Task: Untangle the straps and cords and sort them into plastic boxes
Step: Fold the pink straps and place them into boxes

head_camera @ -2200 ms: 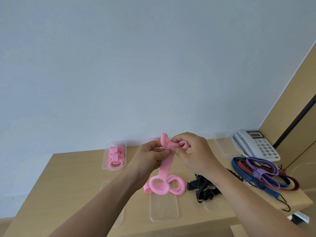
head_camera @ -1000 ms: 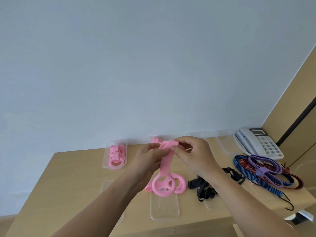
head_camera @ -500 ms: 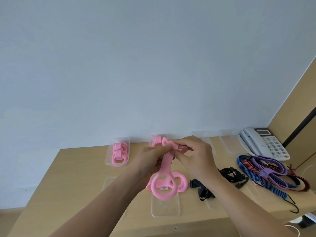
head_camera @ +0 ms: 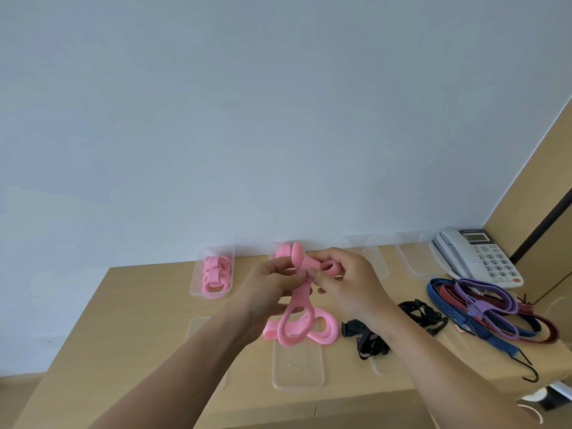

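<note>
Both hands hold a pink strap [head_camera: 298, 320] above the wooden table [head_camera: 139, 305]. My left hand [head_camera: 269, 283] and my right hand [head_camera: 349, 280] pinch its upper end, which is folded into a small coil. The lower part hangs in loops that touch the table. A clear plastic box [head_camera: 198, 274] at the back left holds rolled pink straps [head_camera: 216, 274]. Another box behind my hands also holds pink rolls [head_camera: 283, 250]. A black strap with buckles [head_camera: 368, 339] lies to the right, with blue, red and purple elastic cords [head_camera: 483, 311] further right.
Empty clear boxes [head_camera: 376, 255] [head_camera: 411, 255] stand along the back wall. Clear lids [head_camera: 298, 366] lie near the table's front edge. A grey desk phone [head_camera: 476, 258] sits at the back right. A black hook [head_camera: 530, 371] of a cord reaches the right front corner.
My hands have dropped a little and kept folding the strap's upper end. The view has shifted so the table sits further right and lower.
</note>
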